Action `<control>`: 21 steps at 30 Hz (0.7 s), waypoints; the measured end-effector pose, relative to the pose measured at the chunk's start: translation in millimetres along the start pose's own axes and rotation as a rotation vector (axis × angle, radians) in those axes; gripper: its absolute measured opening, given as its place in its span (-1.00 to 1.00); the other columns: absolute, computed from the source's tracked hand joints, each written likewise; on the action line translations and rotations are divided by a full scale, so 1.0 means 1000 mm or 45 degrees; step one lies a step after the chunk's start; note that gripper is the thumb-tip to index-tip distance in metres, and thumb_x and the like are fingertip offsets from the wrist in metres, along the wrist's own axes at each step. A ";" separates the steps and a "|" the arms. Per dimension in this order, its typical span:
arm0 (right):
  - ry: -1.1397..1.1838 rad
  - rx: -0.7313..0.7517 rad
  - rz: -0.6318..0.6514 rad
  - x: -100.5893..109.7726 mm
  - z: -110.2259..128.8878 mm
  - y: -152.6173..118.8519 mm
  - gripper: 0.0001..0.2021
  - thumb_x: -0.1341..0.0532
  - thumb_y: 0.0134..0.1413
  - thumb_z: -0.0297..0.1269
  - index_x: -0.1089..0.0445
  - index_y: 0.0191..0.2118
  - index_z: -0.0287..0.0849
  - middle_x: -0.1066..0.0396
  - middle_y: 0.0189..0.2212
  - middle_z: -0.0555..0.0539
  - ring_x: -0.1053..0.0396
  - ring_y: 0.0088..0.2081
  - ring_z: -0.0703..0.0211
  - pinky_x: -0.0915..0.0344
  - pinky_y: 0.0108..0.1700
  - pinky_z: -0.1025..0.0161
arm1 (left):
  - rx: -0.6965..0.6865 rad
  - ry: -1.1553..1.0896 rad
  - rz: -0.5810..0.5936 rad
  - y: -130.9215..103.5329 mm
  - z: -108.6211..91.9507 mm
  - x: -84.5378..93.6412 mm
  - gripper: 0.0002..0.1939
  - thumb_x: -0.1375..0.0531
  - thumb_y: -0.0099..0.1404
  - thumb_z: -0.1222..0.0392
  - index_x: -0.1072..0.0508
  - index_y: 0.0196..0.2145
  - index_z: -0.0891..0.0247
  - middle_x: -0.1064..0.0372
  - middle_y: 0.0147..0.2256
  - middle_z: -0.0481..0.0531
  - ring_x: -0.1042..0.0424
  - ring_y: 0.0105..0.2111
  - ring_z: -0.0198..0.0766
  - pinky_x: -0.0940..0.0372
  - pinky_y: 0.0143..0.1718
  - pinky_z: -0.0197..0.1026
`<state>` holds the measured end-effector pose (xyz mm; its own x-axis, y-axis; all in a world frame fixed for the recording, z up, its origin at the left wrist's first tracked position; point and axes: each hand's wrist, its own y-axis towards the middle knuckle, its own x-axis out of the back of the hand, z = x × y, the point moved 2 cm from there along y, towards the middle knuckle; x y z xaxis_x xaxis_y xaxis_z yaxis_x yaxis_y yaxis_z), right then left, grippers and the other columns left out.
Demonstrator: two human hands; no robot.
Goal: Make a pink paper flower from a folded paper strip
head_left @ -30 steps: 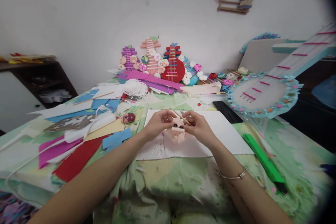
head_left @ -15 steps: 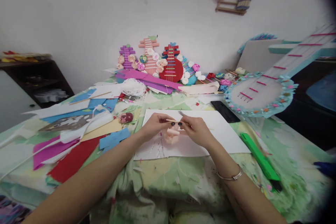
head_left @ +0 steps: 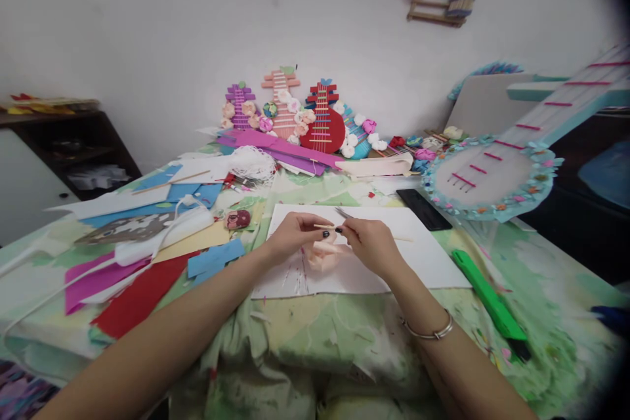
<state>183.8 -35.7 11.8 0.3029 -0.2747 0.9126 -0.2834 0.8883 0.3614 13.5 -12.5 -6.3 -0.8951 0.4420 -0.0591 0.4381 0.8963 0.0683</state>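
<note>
My left hand (head_left: pixel 294 236) is closed in a pinch on a thin pale stick (head_left: pixel 323 226), whose end points toward my other hand. Close beside it, the fingers of my right hand (head_left: pixel 368 243) are pinched together; what lies between them is too small to make out. Under the fingertips is a peach crepe-paper piece (head_left: pixel 322 257), loosely curled, on a white sheet (head_left: pixel 428 269). A pointed silver tool (head_left: pixel 341 212) shows behind my right hand, mostly hidden. Another thin stick (head_left: pixel 403 238) shows to the right of that hand.
A green box cutter (head_left: pixel 487 295) and a black phone (head_left: pixel 423 209) are at right, near a blue-rimmed paper lute (head_left: pixel 492 177). Left are a white glue gun (head_left: pixel 184 226), red paper (head_left: pixel 142 298) and blue strips (head_left: pixel 214 259). Small decorated lutes (head_left: pixel 322 121) line the wall.
My fingertips have shifted slightly around the stick, and the two hands stay close together. The peach roll beneath them looks lower and flatter. The view has moved a little.
</note>
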 end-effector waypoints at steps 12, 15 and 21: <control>0.023 0.080 -0.100 -0.006 0.003 -0.001 -0.73 -0.03 0.16 -0.21 -0.38 -0.43 -0.17 -0.44 -0.49 -0.08 -0.36 -0.42 0.20 -0.05 -0.40 0.33 | -0.121 0.118 -0.088 0.000 -0.003 0.001 -0.77 -0.27 0.05 0.14 -0.53 -0.39 0.39 -0.47 -0.43 0.08 -0.37 -0.42 -0.30 -0.23 -0.38 -0.30; 0.041 0.102 -0.165 -0.008 0.003 -0.002 -0.72 -0.02 0.17 -0.19 -0.39 -0.43 -0.17 -0.44 -0.49 -0.08 -0.36 -0.40 0.19 -0.07 -0.38 0.32 | -0.161 0.165 -0.111 -0.001 -0.005 0.000 -0.80 -0.27 0.04 0.17 -0.53 -0.41 0.38 -0.47 -0.45 0.07 -0.36 -0.43 -0.31 -0.22 -0.39 -0.31; 0.073 0.125 -0.204 -0.008 0.002 -0.004 -0.78 -0.05 0.15 -0.22 -0.37 -0.42 -0.15 -0.41 -0.49 -0.05 -0.34 -0.42 0.22 -0.07 -0.37 0.32 | -0.200 0.205 -0.157 -0.001 -0.006 0.000 -0.81 -0.30 -0.01 0.21 -0.54 -0.41 0.38 -0.48 -0.44 0.08 -0.39 -0.42 -0.28 -0.25 -0.38 -0.30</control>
<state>180.6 -37.3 3.2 0.4015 -0.3861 0.8305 -0.3140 0.7938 0.5208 12.6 -14.0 -0.3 -0.9480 0.3075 0.0819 0.3181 0.9210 0.2249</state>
